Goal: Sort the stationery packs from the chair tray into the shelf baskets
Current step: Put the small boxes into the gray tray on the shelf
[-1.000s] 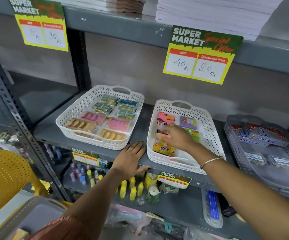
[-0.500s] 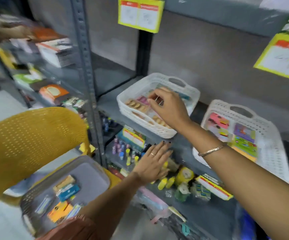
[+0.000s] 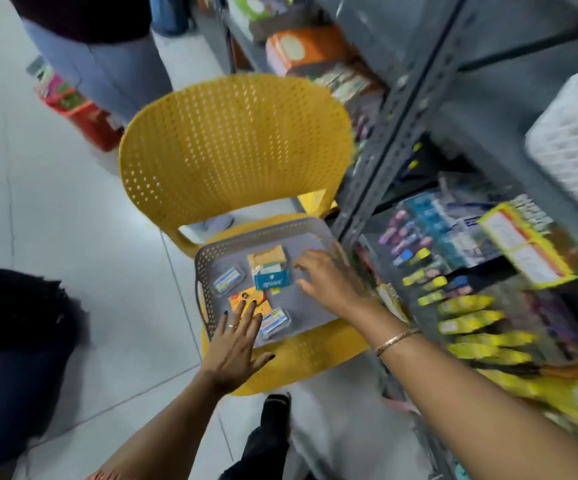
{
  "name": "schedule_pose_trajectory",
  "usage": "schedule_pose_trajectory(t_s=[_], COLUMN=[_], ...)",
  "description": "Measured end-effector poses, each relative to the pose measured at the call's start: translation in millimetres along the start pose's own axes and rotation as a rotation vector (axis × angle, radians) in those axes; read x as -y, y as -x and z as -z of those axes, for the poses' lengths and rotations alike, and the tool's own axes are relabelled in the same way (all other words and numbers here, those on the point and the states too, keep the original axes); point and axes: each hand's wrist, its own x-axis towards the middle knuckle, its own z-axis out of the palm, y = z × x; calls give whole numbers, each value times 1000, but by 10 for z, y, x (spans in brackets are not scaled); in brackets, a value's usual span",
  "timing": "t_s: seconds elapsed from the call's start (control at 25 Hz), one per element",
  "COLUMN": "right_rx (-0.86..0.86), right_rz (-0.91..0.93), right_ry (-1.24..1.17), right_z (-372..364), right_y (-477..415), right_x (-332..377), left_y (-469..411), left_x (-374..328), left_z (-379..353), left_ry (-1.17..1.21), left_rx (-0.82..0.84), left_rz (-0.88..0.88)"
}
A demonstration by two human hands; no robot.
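Packs lie in tray (image 3: 208, 258) on chair (image 3: 235, 147). Right hand (image 3: 329, 282) spread, empty, just right of blue pack (image 3: 272, 277); nearer. Left hand (image 3: 235, 337) splayed, fingertips over orange pack (image 3: 246, 299).

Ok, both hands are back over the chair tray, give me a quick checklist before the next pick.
1. Packs left to sort: ok. The grey tray holds a teal pack, a tan pack, an orange pack and two clear blister packs.
2. Right hand free: ok, fingers spread, nothing held.
3. Left hand free: ok, open, fingertips over the orange pack.
4. Tray seated on the yellow chair: ok, it lies flat.
5. Which pack the right hand targets: cannot tell; it is blurred, beside the teal pack.
6. Target basket: cannot tell; only a corner of a white basket shows.
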Motion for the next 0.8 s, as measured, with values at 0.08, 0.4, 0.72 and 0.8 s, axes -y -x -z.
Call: schedule_pose_trajectory(t_s=[0.08,0.4,0.72,0.8], right_rx=[157,414,336,315], right_rz=[15,112,65,23], right_ry=[44,293,149,101], right_z=[-564,-1633,-1748,-1716], right_y=[-144,-429,-392,-356], right_x=[-87,-348,-426,-469], left_y=[-8,-195,-212,-210], left_x=[221,403,411,409], left_z=[-320,-867,-979,-989], left_ry=[7,86,108,108], left_rx=[40,57,8,1], left_rz=[33,91,97,93])
